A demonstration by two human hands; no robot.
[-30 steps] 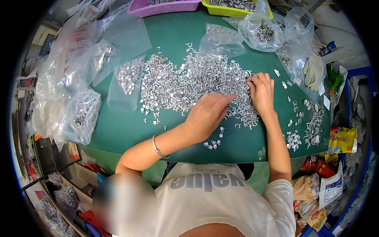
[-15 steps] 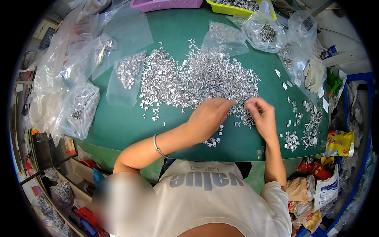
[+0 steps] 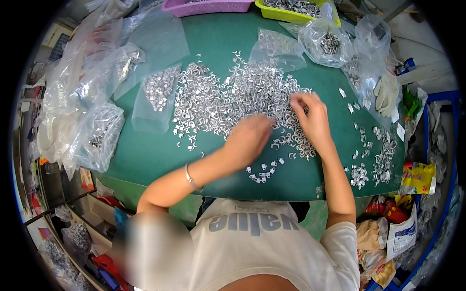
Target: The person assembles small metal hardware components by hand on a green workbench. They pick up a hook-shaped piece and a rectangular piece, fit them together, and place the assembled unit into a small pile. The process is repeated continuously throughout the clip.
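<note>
A wide heap of small silvery metal pieces (image 3: 252,89), many of them curved like hooks, spreads over the green table (image 3: 145,150). My left hand (image 3: 248,137), with a metal bangle on its wrist, is over the front edge of the heap. Motion blurs its fingers, so what they hold does not show. At the heap's right side, my right hand (image 3: 311,116) has its fingers bent together in a pinch; anything between them is too small to make out. Several small lock-shaped pieces (image 3: 263,173) lie loose in front of my left hand.
Clear bags of metal parts lie at left (image 3: 99,136) and back right (image 3: 327,43). A purple basket (image 3: 208,8) and a yellow-green basket (image 3: 284,14) stand at the far edge. More metal pieces (image 3: 383,157) and a pale glove (image 3: 386,94) lie at right.
My right hand has moved away from me and slightly left, onto the heap. My left hand has drawn back left, and more of the loose lock-shaped pieces show in front of it.
</note>
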